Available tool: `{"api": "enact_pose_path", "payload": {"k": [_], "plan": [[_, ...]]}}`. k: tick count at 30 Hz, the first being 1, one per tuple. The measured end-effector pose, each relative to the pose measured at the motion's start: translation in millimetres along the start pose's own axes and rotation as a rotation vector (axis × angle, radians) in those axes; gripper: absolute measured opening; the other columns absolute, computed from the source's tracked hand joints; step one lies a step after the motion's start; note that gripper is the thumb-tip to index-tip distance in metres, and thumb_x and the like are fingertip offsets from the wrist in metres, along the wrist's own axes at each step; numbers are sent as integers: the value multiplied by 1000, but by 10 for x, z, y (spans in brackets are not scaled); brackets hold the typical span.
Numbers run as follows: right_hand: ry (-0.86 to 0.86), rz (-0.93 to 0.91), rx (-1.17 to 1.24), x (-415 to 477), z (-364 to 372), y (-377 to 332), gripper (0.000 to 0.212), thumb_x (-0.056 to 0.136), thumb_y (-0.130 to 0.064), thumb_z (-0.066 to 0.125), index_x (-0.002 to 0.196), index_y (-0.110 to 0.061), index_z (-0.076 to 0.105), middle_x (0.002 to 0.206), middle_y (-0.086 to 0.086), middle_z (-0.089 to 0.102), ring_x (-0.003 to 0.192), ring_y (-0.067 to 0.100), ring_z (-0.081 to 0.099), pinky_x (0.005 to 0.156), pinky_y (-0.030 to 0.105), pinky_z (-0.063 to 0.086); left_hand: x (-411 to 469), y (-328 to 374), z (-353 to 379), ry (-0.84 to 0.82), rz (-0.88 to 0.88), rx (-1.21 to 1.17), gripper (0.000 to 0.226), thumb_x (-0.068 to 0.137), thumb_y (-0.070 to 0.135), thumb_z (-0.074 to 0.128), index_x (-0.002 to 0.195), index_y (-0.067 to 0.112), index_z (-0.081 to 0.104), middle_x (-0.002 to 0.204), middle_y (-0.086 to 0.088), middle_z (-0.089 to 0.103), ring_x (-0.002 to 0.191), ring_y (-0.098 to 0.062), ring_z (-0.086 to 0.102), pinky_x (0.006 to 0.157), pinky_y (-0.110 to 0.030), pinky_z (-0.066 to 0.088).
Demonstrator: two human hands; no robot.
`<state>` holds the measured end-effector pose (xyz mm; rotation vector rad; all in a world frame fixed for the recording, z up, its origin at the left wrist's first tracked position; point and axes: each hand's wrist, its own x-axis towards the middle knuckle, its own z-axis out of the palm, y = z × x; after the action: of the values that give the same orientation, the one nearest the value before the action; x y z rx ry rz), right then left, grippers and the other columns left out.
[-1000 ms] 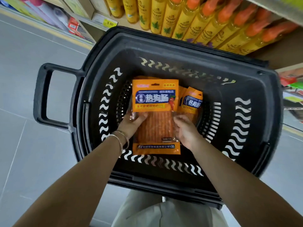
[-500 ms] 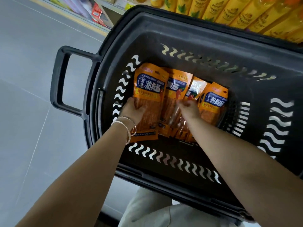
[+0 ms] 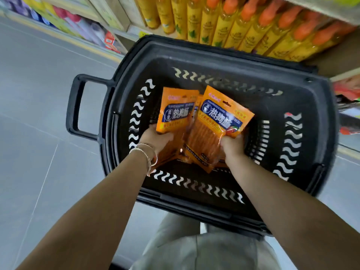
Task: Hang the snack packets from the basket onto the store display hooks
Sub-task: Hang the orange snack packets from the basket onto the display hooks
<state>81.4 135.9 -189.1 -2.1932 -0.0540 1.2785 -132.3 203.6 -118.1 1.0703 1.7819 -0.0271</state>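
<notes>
Grab inside black basket (image 3: 224, 53), two-handed
L hand (image 3: 155, 138) grips left packet (image 3: 176, 114) nr basket's handle-side wall; R hand (image 3: 232, 146) grips right packet (image 3: 220, 121) by its right edge, mid-basket, tilted. Fingers mostly hidden behind packs. More packets (image 3: 196, 109) btwn them, largely covered, count unclear

Black slotted basket (image 3: 224, 55). Left packet (image 3: 178, 112): orange, blue label, near the basket's left wall, gripped by my left hand (image 3: 155, 137). Right packet (image 3: 220, 123): same kind, tilted, mid-basket, gripped by my right hand (image 3: 232, 145). More packets (image 3: 196, 109) behind, mostly hidden.
</notes>
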Motion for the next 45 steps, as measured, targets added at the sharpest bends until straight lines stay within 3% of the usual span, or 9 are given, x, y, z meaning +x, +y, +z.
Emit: {"api": "enact_pose_path", "payload": {"k": [3,7,15,18,22,26,35,42,45], "plan": [[70,-28,94,-275,-374,-144,30,79,-1,46,95,-14,67,75,1,64,71,24,61,63,25,47,-299,181,-27,1,71,-10,16,77,48,65,78,38,53,76,18,58,71,-2,52,65,-22,39],[184,-278,-11,-740,-853,-321,28,83,-26,43,58,-17,50,65,4,54,63,22,48,58,32,30,-750,460,-80,20,186,-12,41,80,68,47,77,29,58,75,10,62,74,-12,59,70,-28,43],[356,-581,154,-1474,-1817,-836,62,93,-60,33,49,-19,42,48,-2,44,51,14,43,57,35,27,-1579,1203,54,20,477,-38,39,82,66,46,79,30,60,78,6,67,79,-18,63,74,-30,48],[297,-697,258,-1694,-2295,-1049,78,81,-72,38,64,3,53,68,30,53,60,19,47,65,44,40,-1898,1594,214,75,569,-79,39,83,64,46,76,28,60,70,8,63,72,-14,62,68,-28,44],[334,-1021,184,-1993,-3148,-1329,52,87,-46,61,53,-22,30,51,-7,28,51,4,28,53,26,24,-2386,2165,511,94,756,-113,33,94,41,46,76,17,58,76,-12,65,85,-38,61,65,-30,36],[505,-1271,116,-2207,-4081,-1527,39,92,-28,56,57,-28,41,53,-7,42,56,-3,43,56,11,30,-2922,2711,874,120,948,-153,25,94,37,50,95,16,64,93,-13,68,93,-28,62,69,-27,37],[779,-1530,70,-2491,-5783,-2079,14,100,-28,38,92,-21,47,80,-6,49,74,7,43,64,23,26,-3901,3846,1367,95,1167,-467,17,87,11,60,96,25,61,96,-2,65,88,-15,58,81,-31,46],[814,-1571,273,-2615,-6391,-2676,20,100,-20,39,104,-7,54,88,-3,53,79,5,46,67,24,31,-4469,4438,1349,180,1235,-604,26,82,48,64,61,33,61,57,27,60,60,13,56,62,-17,42],[797,-1604,349,-2665,-6556,-2963,12,99,-18,41,96,-13,51,77,-14,46,67,-3,44,59,11,30,-4616,4659,1338,152,1291,-626,30,83,53,61,56,40,66,58,20,63,68,-1,63,64,-20,49]]}}
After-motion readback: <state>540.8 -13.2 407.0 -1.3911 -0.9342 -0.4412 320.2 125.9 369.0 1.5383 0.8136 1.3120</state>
